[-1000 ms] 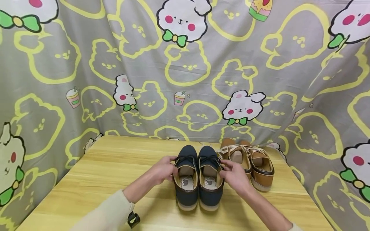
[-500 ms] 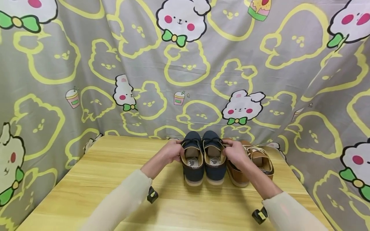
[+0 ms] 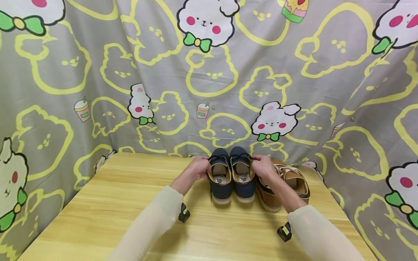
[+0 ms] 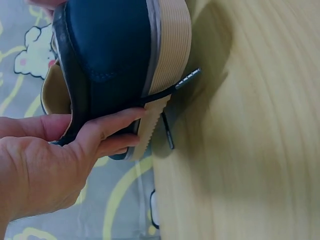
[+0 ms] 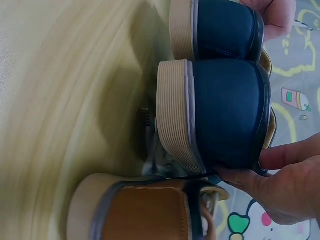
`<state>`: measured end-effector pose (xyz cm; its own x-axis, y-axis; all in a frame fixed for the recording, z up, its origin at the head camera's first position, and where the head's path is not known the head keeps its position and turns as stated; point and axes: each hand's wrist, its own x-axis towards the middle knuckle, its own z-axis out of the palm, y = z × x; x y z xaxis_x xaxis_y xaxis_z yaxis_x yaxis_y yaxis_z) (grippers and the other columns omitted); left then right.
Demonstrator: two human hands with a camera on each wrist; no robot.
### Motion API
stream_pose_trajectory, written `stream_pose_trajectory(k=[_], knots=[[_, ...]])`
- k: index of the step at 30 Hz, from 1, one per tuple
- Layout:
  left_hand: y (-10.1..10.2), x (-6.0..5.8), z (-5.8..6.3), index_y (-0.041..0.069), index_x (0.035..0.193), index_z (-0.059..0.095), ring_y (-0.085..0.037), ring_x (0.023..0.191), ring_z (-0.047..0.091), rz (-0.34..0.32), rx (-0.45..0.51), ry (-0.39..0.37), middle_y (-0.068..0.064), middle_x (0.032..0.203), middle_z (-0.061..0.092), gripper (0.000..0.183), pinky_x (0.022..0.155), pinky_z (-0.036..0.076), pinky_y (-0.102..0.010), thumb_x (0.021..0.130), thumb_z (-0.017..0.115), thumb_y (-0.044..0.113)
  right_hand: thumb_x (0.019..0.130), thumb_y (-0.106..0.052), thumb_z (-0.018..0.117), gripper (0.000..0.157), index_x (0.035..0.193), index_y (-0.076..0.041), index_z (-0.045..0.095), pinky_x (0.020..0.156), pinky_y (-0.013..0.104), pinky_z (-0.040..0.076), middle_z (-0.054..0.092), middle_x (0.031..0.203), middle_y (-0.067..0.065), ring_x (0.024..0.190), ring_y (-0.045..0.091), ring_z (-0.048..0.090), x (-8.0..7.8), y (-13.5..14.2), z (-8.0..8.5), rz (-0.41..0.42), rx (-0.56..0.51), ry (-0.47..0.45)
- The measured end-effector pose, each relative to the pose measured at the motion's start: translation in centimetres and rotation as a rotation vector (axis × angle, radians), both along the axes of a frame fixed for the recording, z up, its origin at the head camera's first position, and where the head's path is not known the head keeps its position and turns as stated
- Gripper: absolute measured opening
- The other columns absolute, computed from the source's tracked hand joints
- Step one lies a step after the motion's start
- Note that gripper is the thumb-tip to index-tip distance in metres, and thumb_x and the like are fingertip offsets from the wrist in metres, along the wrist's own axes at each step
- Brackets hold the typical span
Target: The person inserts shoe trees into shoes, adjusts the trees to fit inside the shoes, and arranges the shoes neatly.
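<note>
Two navy lace-up shoes, a left one (image 3: pixel 221 191) and a right one (image 3: pixel 245 189), stand side by side with toes toward the curtain. My left hand (image 3: pixel 200 167) grips the left shoe's outer side, thumb at the opening and fingers along the upper in the left wrist view. A dark lace end (image 4: pixel 188 79) dangles by its sole. My right hand (image 3: pixel 263 167) pinches the right shoe's outer edge near the laces. In the right wrist view, a shadow lies on the table beside the navy soles (image 5: pixel 175 112). Brown shoes (image 3: pixel 295 178) stand just right, partly hidden by my right arm.
The wooden table (image 3: pixel 130 203) runs back to a grey patterned curtain (image 3: pixel 222 83) that hangs behind and on both sides. A brown shoe (image 5: pixel 150 212) sits close beside the right navy shoe in the right wrist view.
Both hands have carried the navy shoes away from me toward the curtain and slightly right, up alongside the brown pair. Over the last half second the shift is small.
</note>
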<state>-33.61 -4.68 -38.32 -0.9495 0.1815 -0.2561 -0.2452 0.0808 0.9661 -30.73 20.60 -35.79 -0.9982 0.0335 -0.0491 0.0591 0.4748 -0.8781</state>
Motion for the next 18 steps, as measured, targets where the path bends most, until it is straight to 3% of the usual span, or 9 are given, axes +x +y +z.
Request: stream_pose_trajectory(k=[3,10,15,18], knots=[[0.2,-0.3,-0.6,0.003,0.152,0.045,-0.034,0.098,0.064,0.017,0.014,-0.002,-0.027,0.14,0.053,0.084,0.072,0.06,-0.046,0.072,0.044,-0.024,0.075,0.009,0.046,0.071,0.146,0.004,0.051,0.059,0.034,0.029,0.054,0.137,0.026,0.062,0.02,0.031,-0.3,0.1,-0.9,-0.01,-0.021,0.006],[0.1,-0.6,-1.9,0.005,0.141,0.061,-0.032,0.085,0.065,0.026,0.012,0.022,-0.019,0.108,0.062,0.079,0.06,0.059,-0.04,0.07,0.042,-0.024,0.077,0.008,0.045,0.07,0.146,-0.001,0.053,0.06,0.033,0.031,0.053,0.139,0.023,0.057,0.018,0.026,-0.7,-0.1,-2.0,-0.036,-0.008,0.011],[0.0,-0.6,-2.2,0.008,0.143,0.059,-0.032,0.089,0.065,0.039,0.008,0.01,-0.02,0.117,0.063,0.08,0.063,0.06,-0.041,0.072,0.042,-0.023,0.08,0.006,0.047,0.068,0.147,-0.003,0.052,0.072,0.038,0.035,0.052,0.145,0.023,0.082,0.028,0.044,-0.6,-0.2,-2.5,-0.052,0.014,0.01],[0.0,-0.6,-2.4,0.008,0.144,0.058,-0.032,0.09,0.065,0.047,0.011,-0.01,-0.022,0.12,0.062,0.079,0.065,0.059,-0.041,0.072,0.043,-0.022,0.082,0.005,0.046,0.068,0.149,-0.004,0.051,0.077,0.041,0.035,0.048,0.151,0.023,0.094,0.035,0.045,-0.5,-0.3,-2.9,-0.058,0.02,0.005]])
